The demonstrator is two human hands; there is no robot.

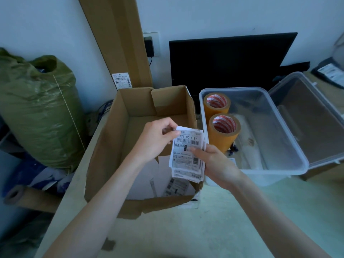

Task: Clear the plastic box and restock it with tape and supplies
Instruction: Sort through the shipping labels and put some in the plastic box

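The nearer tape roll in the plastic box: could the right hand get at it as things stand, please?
Probably not yet. The nearer tape roll stands uncovered in the open plastic box, just beyond the right hand, but that hand's fingers hold the label stack.

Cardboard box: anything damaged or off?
Yes. The cardboard box has a torn, ragged near wall, ripped down at its right corner. Loose label sheets lie scattered on its floor. Both hands hold a stack of shipping labels over it. The plastic box beside it looks intact, with two tape rolls inside.
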